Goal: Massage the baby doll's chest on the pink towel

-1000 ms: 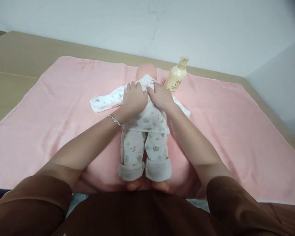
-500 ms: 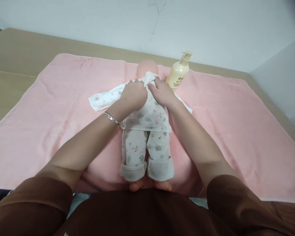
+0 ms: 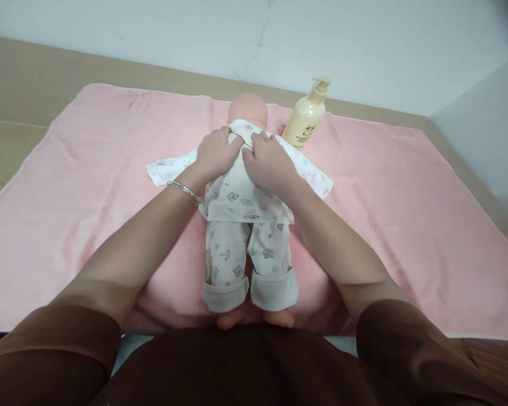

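A doll lies on its front or back, I cannot tell which; its bare head (image 3: 248, 110) points away from me. It wears a white printed shirt (image 3: 248, 197) with both sleeves spread out, and matching trousers (image 3: 271, 254) with turned-up cuffs. My left hand (image 3: 218, 152) rests on the shirt's upper left, its fingers loosely spread near the collar. On the upper right of the shirt lies my right hand (image 3: 271, 160), thumb apart from the fingers. The raised collar cloth (image 3: 242, 129) shows between the hands, against the head.
A pink cloth (image 3: 122, 135) lies under the doll on a wooden table (image 3: 68, 62). The cream pump bottle (image 3: 305, 119) stands right of the doll's head. Behind the table is a white wall. Two bare doll feet (image 3: 278, 318) touch the near edge by my brown clothing.
Both hands have loosened from the gathered collar and lie flatter on the shirt. The collar cloth is more spread out, and the right sleeve shows more. The view has shifted slightly.
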A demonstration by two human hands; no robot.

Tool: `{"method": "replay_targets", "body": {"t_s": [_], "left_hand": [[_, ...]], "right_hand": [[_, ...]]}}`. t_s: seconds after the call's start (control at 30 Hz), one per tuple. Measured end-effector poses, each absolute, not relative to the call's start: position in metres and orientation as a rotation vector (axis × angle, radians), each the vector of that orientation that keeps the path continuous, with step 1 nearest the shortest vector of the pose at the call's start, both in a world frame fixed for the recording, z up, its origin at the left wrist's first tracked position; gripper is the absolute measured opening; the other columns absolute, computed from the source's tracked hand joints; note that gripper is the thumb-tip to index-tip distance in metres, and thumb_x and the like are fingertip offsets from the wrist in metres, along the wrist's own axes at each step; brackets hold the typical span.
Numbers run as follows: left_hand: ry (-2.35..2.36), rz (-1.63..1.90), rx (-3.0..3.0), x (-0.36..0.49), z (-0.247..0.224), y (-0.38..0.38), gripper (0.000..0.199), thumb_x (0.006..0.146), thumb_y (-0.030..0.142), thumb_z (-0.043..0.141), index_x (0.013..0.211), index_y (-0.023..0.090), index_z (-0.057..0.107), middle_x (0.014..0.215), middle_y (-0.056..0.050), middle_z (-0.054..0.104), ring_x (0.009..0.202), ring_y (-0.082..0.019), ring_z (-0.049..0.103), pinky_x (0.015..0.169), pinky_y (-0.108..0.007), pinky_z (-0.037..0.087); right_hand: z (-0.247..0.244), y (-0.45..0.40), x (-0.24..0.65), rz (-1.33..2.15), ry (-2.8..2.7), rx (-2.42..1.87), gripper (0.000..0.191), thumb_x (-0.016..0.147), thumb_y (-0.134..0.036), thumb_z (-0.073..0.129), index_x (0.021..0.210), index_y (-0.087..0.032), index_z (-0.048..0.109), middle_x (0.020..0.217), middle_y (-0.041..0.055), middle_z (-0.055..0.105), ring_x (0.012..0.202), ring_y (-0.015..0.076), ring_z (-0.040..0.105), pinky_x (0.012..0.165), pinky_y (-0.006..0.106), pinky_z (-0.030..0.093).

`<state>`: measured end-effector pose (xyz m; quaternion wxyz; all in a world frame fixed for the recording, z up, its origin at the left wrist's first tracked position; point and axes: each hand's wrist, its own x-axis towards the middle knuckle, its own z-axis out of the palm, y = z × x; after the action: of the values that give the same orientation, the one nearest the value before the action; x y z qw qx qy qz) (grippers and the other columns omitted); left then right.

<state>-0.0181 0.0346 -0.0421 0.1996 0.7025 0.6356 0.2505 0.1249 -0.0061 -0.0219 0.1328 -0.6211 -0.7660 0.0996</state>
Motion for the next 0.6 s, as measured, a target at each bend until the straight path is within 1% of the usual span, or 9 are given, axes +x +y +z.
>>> {"method": "replay_targets", "body": {"t_s": [0.07,0.13,0.23,0.33,0.4,0.47,0.53,0.6], "left_hand": [[1.77,0.727,1.974,-0.017,-0.044,0.033,0.045,0.099,0.044,0.039,0.126,0.022,0.068,0.135,-0.014,0.072,0.128,-0.033,0.064,0.118,-0.053,0.053],[1.764,0.738,1.989,-0.016,-0.045,0.033,0.048,0.1,0.046,0.039,0.13,0.022,0.067,0.138,-0.013,0.071,0.131,-0.032,0.063,0.12,-0.053,0.052],[1.785,0.722,2.003,-0.017,-0.046,0.034,0.051,0.101,0.048,0.038,0.134,0.022,0.066,0.141,-0.014,0.069,0.133,-0.033,0.063,0.121,-0.055,0.051],[1.796,0.694,2.023,-0.017,-0.044,0.032,0.05,0.101,0.049,0.039,0.137,0.026,0.066,0.144,-0.011,0.069,0.136,-0.034,0.061,0.123,-0.057,0.048],[1.81,0.672,2.037,-0.013,-0.041,0.027,0.049,0.102,0.046,0.038,0.138,0.027,0.065,0.145,-0.011,0.068,0.138,-0.033,0.06,0.125,-0.057,0.047],[1.856,0.652,2.048,-0.005,-0.038,0.019,0.047,0.103,0.037,0.036,0.139,0.023,0.064,0.146,-0.013,0.066,0.14,-0.033,0.058,0.128,-0.055,0.045],[1.899,0.658,2.082,0.004,-0.035,0.009,0.047,0.104,0.028,0.033,0.138,0.017,0.063,0.144,-0.017,0.065,0.142,-0.033,0.056,0.13,-0.053,0.043],[1.872,0.667,2.133,0.008,-0.034,0.004,0.046,0.103,0.023,0.033,0.137,0.013,0.062,0.142,-0.019,0.064,0.144,-0.032,0.055,0.131,-0.052,0.042]], "right_hand": [[-0.024,0.007,0.133,0.316,-2.209,-1.799,0.051,0.112,-0.042,0.031,0.145,-0.01,0.054,0.168,0.0193,0.046,0.161,0.0465,0.036,0.132,0.069,0.032],[-0.027,0.018,0.141,0.328,-2.178,-1.806,0.06,0.112,-0.053,0.03,0.144,-0.01,0.056,0.165,0.0205,0.05,0.158,0.047,0.041,0.13,0.068,0.035],[-0.033,0.026,0.148,0.329,-2.156,-1.785,0.07,0.11,-0.061,0.03,0.149,-0.008,0.054,0.164,0.0223,0.052,0.153,0.0474,0.047,0.126,0.067,0.039],[-0.035,0.025,0.149,0.332,-2.168,-1.777,0.074,0.109,-0.061,0.03,0.155,-0.006,0.048,0.167,0.0225,0.048,0.155,0.0472,0.045,0.127,0.069,0.036],[-0.033,0.025,0.15,0.358,-2.181,-1.777,0.073,0.109,-0.06,0.029,0.157,-0.008,0.046,0.171,0.0209,0.043,0.159,0.0461,0.04,0.129,0.068,0.034],[-0.031,0.026,0.152,0.382,-2.201,-1.763,0.069,0.109,-0.058,0.031,0.157,-0.01,0.046,0.173,0.0194,0.041,0.16,0.0444,0.039,0.13,0.067,0.035],[-0.029,0.027,0.154,0.391,-2.221,-1.752,0.065,0.109,-0.055,0.033,0.155,-0.011,0.046,0.171,0.0192,0.043,0.158,0.0435,0.043,0.128,0.065,0.039],[-0.028,0.027,0.155,0.385,-2.235,-1.757,0.065,0.109,-0.054,0.033,0.156,-0.011,0.045,0.17,0.0196,0.044,0.156,0.0436,0.046,0.126,0.065,0.041]]}}
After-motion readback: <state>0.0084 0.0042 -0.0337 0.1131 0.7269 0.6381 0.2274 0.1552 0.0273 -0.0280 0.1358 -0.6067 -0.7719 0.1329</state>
